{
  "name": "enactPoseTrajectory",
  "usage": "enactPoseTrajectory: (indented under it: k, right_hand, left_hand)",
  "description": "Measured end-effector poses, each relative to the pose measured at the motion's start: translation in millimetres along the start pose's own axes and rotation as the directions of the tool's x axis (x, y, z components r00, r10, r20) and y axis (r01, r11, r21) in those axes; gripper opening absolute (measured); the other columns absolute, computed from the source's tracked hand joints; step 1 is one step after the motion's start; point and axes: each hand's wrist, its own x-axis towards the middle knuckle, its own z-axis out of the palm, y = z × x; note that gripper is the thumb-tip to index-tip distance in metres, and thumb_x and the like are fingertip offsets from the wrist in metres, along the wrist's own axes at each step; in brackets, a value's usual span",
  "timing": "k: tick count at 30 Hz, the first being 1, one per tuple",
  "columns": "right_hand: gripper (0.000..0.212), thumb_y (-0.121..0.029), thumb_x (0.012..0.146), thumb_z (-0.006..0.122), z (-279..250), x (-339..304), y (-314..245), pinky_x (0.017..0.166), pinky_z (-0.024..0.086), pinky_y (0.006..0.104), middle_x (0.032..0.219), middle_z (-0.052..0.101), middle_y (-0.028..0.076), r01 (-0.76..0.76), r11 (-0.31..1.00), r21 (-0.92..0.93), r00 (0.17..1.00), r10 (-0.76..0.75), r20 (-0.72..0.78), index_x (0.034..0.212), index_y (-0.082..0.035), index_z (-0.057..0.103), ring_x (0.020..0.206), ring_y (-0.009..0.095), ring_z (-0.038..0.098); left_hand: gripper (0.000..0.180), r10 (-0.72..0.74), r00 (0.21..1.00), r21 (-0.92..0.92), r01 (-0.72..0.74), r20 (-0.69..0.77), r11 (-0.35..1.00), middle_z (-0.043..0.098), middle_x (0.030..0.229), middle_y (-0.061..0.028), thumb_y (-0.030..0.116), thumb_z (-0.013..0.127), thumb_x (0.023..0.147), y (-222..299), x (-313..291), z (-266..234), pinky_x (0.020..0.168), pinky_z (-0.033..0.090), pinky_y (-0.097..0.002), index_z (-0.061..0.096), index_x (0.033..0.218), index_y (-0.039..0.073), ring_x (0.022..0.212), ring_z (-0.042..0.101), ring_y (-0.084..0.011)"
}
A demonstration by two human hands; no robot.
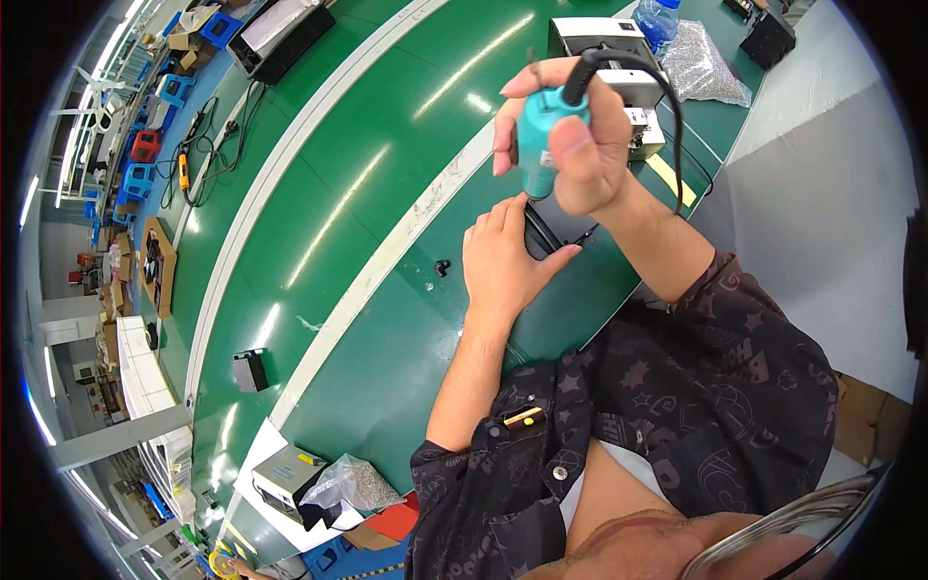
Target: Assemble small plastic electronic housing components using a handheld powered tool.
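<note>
My right hand (580, 145) grips a teal power screwdriver (541, 135), held upright with a black cable (667, 106) running from its top. Just below it, my left hand (503, 261) rests on the green bench and pinches something small under the tool's tip. I cannot make out that part. A black cable loop (546, 237) lies beside my left thumb. A small black piece (442, 267) sits on the bench left of my left hand.
A green workbench (367, 193) with white stripes runs diagonally. A grey device (619, 58), a clear bag of small metal parts (706, 63) and a water bottle (659, 19) stand behind my hands. A small black box (250, 370) and another bag of parts (358, 483) lie nearer.
</note>
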Motion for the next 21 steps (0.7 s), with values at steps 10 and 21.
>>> enactPoseTrajectory:
  k: [10, 21]
  right_hand:
    - [0.033, -0.019, 0.099, 0.053, 8, -8, 15, 0.054, 0.051, 0.0273, 0.086, 0.067, 0.012, -0.009, 0.998, 0.064, 1.0, 0.008, 0.019, 0.125, 0.001, 0.056, 0.06, 0.017, 0.063]
    - [0.053, -0.051, 0.108, 0.043, -90, 9, -60, 0.053, 0.055, 0.033, 0.086, 0.068, 0.019, 0.221, 0.973, -0.072, 0.942, -0.232, -0.244, 0.134, -0.005, 0.049, 0.062, 0.026, 0.068]
  left_hand:
    - [0.079, -0.014, 0.999, 0.012, 0.014, 0.041, 1.0, 0.07, 0.118, -0.0103, 0.048, 0.091, 0.07, 0, 1, 0, 0.093, 0.049, -0.0393, 0.065, 0.128, 0.003, 0.101, 0.066, -0.0297]
    - [0.081, 0.037, 0.996, 0.085, -0.03, -0.079, 0.996, 0.071, 0.124, -0.0116, 0.05, 0.09, 0.072, -2, 4, 11, 0.094, 0.052, -0.0389, 0.064, 0.133, 0.002, 0.104, 0.067, -0.0303]
